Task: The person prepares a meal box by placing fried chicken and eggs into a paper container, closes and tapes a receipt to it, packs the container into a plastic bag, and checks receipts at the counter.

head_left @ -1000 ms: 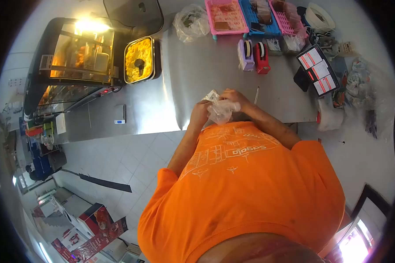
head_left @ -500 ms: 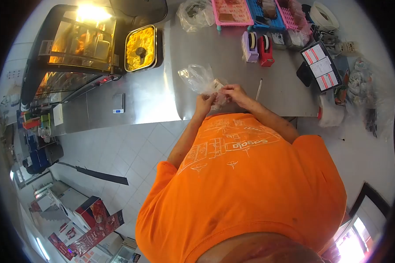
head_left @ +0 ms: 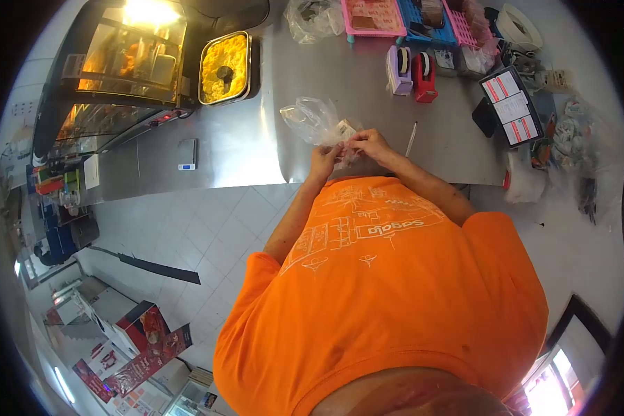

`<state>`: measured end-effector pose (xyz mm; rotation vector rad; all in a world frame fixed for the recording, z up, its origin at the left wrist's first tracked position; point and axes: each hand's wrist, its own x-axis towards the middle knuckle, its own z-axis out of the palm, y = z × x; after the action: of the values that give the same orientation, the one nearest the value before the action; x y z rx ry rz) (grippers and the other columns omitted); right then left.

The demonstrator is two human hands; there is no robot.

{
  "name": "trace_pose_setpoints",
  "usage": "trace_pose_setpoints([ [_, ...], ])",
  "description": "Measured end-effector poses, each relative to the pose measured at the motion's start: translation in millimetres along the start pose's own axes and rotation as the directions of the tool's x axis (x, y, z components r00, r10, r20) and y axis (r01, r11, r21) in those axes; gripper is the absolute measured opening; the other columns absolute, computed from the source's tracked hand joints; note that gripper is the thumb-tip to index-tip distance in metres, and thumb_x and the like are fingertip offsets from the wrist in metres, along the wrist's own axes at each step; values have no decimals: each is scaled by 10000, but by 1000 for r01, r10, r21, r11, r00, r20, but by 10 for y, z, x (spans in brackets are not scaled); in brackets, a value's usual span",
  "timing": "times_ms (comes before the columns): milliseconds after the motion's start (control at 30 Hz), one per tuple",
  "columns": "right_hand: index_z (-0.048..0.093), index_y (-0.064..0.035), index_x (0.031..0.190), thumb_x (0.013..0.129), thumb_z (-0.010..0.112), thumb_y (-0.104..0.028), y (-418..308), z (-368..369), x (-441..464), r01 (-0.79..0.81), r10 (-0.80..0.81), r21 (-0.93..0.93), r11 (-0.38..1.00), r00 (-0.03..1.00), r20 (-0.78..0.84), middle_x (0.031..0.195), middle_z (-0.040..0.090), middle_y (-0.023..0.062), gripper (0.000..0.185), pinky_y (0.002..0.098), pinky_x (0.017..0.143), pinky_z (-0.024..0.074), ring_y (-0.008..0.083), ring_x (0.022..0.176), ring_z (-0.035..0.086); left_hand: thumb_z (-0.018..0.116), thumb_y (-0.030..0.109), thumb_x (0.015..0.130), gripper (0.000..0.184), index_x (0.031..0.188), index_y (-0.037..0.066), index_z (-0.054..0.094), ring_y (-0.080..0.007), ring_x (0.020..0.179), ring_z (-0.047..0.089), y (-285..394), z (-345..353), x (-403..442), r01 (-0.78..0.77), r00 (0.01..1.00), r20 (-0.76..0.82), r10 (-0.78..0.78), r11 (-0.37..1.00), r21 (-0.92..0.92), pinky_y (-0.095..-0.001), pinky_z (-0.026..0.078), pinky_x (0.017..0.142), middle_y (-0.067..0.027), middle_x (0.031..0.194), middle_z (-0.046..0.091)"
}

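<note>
At the front edge of the metal counter [head_left: 256,149], my left hand [head_left: 324,161] pinches the near side of a clear plastic bag [head_left: 310,119]. My right hand [head_left: 371,145] is closed on the same bag, close beside the left one. The loose part of the bag spreads over the counter beyond my left hand. A small whitish packet [head_left: 346,129] lies just past my fingertips, in or under the plastic; which one I cannot tell. Right of my right hand lies a white pen [head_left: 412,139].
Purple [head_left: 399,71] and red [head_left: 424,78] tape dispensers stand beyond my hands, before pink [head_left: 374,17] and blue baskets. A tablet [head_left: 509,106] stands right. Left are a tray of yellow food [head_left: 225,67], a lit display case [head_left: 128,59] and a small scale [head_left: 187,154].
The bag, bunched up between my hands a second ago, now lies spread out to the left beyond them. Both hands have stayed closed on it near the counter's edge. The view has shifted slightly.
</note>
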<state>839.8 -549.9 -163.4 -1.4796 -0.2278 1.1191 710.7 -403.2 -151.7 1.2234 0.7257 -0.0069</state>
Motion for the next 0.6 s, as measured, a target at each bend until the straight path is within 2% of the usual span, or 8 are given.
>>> trace_pose_setpoints([
  [133, 745, -42, 915, 866, 737, -190, -7, -11, -28, 34, -32, -69, 997, 999, 24, 776, 703, 29, 156, 251, 592, 517, 107, 685, 652, 691, 265, 952, 294, 990, -24, 720, -128, 740, 663, -6, 12, -7, -8, 1000, -3, 8, 1000, 9, -264, 526, 661, -74, 862, 728],
  [233, 750, -34, 947, 875, 725, -198, -45, -22, -91, 101, -84, -174, 980, 991, 103, 778, 704, 32, 181, 244, 591, 510, 102, 683, 650, 700, 281, 945, 300, 988, -16, 723, -124, 747, 663, -49, -2, -13, 25, 1000, -7, -24, 1000, 6, -262, 524, 661, -72, 861, 728],
  [333, 752, -26, 978, 875, 725, -196, -66, -12, -75, -85, 87, 47, 995, 995, -45, 782, 705, 32, 200, 248, 592, 506, 94, 692, 648, 703, 289, 943, 306, 992, -12, 726, -122, 745, 659, -24, 33, -48, 39, 999, -23, -38, 998, 44, -266, 521, 650, -77, 871, 727],
  [433, 747, -23, 947, 872, 737, -199, 66, -78, -1, 16, -15, -27, 1000, 999, 33, 774, 701, 22, 191, 261, 605, 513, 96, 685, 646, 708, 282, 939, 303, 989, -17, 714, -122, 736, 654, 1, 55, -64, 38, 999, -16, -38, 999, 1, -263, 518, 635, -86, 875, 719],
  [533, 737, -26, 932, 874, 738, -197, 109, -25, -95, 196, -193, -36, 980, 978, 82, 769, 702, 20, 180, 264, 626, 519, 93, 696, 653, 659, 285, 970, 322, 1039, -29, 679, -139, 841, 659, -82, 37, -2, 118, 993, -29, -118, 993, -7, -266, 527, 731, -76, 940, 705],
  [600, 708, 11, 936, 894, 723, -154, -23, 20, -231, 249, -249, -224, 942, 968, 27, 787, 696, 46, 171, 281, 619, 524, 116, 703, 656, 663, 280, 967, 312, 1031, -25, 677, -140, 844, 658, -162, 12, 33, 137, 991, 17, -136, 988, -77, -270, 530, 737, -78, 933, 704],
])
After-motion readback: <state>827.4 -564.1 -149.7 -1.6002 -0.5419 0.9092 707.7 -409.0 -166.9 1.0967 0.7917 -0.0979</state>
